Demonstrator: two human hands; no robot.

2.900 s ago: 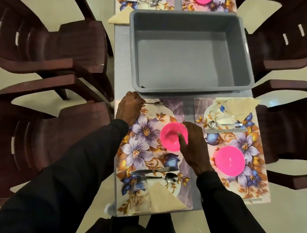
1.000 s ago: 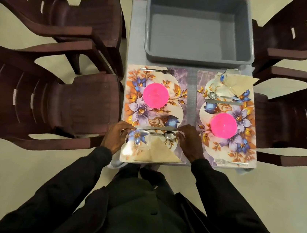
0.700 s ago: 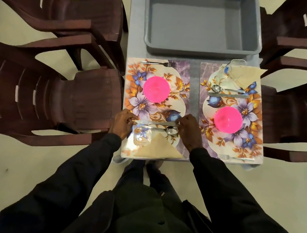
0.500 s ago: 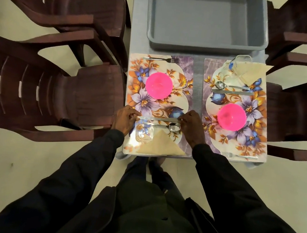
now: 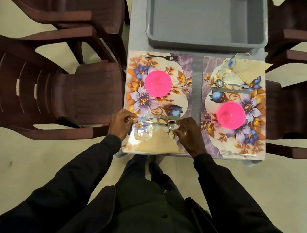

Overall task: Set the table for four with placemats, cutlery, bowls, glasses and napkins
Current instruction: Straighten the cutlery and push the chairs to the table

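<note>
Steel knife (image 5: 158,116) lies crosswise between the two hands on the flowered placemat (image 5: 186,62), with the spoon (image 5: 173,126) parallel and just nearer the person. The left hand (image 5: 121,121) pinches the knife's handle end between curled fingers. The right hand (image 5: 187,131) has curled fingertips at the knife tip and the spoon's bowl; whether it grips or only touches them cannot be told. A glass (image 5: 143,131) stands just beside the left hand, and a folded napkin (image 5: 160,144) lies between the wrists. The pink bowl (image 5: 158,83) sits beyond the hands and the fork (image 5: 160,57) at the mat's far edge. Some three seconds ago the hands were up at the bowl and the fork end; they have since come back to the near edge and then closed on the cutlery. Judgement: this is final straightening of a complete setting. The mat beyond the right hand (image 5: 203,110) carries its full set, and the grey tub (image 5: 203,43) farther off holds nothing visible, so the task appears almost finished.
</note>
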